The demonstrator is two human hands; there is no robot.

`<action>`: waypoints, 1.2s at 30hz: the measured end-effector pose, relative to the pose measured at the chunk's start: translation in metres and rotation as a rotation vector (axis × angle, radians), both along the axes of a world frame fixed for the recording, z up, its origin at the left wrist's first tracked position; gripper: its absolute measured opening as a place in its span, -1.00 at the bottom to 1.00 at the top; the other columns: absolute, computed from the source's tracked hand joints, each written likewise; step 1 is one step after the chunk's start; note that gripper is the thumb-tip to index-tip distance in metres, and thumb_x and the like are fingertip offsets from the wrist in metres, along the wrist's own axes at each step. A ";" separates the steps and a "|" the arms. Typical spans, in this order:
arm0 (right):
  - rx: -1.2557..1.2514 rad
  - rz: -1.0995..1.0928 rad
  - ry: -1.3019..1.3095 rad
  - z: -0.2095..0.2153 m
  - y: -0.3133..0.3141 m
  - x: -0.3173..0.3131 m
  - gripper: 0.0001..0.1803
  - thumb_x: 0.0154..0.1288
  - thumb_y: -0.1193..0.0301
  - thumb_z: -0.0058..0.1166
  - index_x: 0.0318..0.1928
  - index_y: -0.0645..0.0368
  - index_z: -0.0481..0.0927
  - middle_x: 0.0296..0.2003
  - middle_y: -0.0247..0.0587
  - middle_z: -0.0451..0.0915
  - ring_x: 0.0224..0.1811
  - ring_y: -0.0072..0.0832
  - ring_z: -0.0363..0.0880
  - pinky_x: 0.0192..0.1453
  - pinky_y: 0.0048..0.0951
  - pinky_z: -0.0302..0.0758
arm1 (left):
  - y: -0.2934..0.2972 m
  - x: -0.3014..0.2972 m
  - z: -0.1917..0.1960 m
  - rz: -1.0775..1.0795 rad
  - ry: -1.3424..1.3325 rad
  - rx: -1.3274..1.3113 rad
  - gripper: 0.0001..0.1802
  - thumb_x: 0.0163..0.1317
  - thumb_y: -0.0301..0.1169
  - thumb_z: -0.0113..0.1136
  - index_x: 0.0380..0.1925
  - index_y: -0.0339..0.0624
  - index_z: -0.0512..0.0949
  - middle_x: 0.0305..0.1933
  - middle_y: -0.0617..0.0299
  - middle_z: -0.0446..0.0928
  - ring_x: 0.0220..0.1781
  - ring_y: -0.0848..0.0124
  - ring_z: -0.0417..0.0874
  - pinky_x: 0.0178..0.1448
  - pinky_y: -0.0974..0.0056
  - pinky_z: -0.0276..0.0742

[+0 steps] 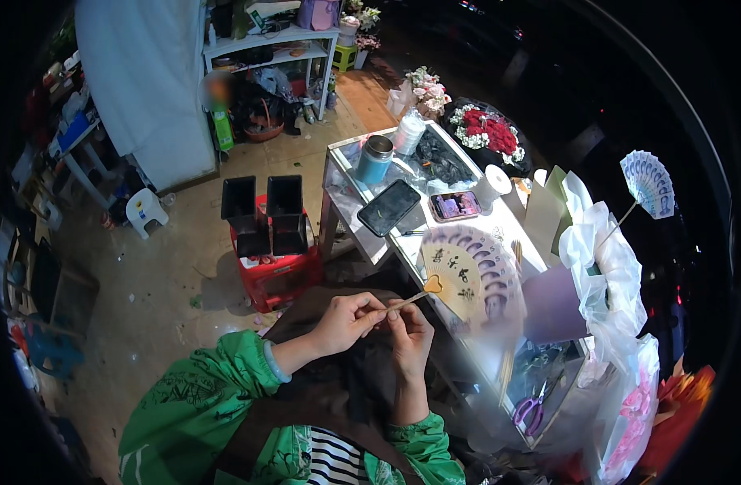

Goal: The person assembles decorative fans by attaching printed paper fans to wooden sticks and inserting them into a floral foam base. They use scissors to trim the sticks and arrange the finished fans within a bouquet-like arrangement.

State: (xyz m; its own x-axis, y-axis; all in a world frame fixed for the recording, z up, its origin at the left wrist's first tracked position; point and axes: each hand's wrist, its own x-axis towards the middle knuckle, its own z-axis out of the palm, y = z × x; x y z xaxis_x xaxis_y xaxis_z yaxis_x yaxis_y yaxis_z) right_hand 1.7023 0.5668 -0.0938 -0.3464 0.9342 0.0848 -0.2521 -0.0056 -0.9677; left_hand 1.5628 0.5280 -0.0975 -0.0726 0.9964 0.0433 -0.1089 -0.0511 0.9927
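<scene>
Hands meet: left hand [348, 322] and right hand [408, 331] each grip closed on fan stick [404, 301].

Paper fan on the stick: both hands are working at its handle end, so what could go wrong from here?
1. The left hand and right hand pinch only the thin stick; the fan hangs out unsupported, so the stick might bend or snap.
2. The fan sits close over the glass table, near the pink phone and black phone; a swing could knock them.
3. Its folded notes might crease if pressed against the table edge.
</scene>
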 end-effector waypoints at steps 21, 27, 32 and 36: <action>-0.035 0.026 0.160 -0.004 0.004 0.007 -0.82 0.21 0.50 0.10 -0.21 0.37 0.53 -0.39 -0.29 0.53 -0.49 -0.66 0.40 -0.34 -0.63 0.42 | 0.004 -0.005 -0.001 -0.174 -0.275 -0.137 -0.88 0.25 -0.45 0.10 -0.34 -0.31 0.50 -0.49 0.26 0.55 -0.59 0.69 0.43 -0.54 0.58 0.30; 0.011 -0.059 0.073 -0.006 0.008 0.012 -0.87 0.22 0.50 0.10 -0.30 0.34 0.51 -0.42 -0.29 0.50 -0.53 -0.66 0.41 -0.41 -0.60 0.46 | 0.008 0.000 -0.004 -0.105 -0.162 -0.165 -0.86 0.23 -0.44 0.13 -0.33 -0.32 0.51 -0.49 0.31 0.54 -0.56 0.70 0.42 -0.49 0.59 0.32; 0.015 -0.125 0.079 -0.004 0.010 0.011 -0.88 0.22 0.48 0.10 -0.35 0.29 0.49 -0.50 -0.32 0.46 -0.56 -0.66 0.37 -0.47 -0.56 0.47 | 0.003 0.005 -0.008 -0.032 0.059 -0.044 -0.86 0.21 -0.44 0.16 -0.33 -0.33 0.53 -0.48 0.31 0.54 -0.45 0.67 0.50 -0.34 0.54 0.42; -0.011 -0.086 0.125 -0.005 0.014 0.009 -0.89 0.22 0.49 0.11 -0.36 0.29 0.50 -0.51 -0.32 0.49 -0.56 -0.67 0.41 -0.46 -0.63 0.43 | 0.006 0.003 -0.008 -0.087 -0.076 -0.084 -0.86 0.22 -0.43 0.14 -0.34 -0.31 0.54 -0.50 0.31 0.53 -0.52 0.69 0.44 -0.44 0.57 0.34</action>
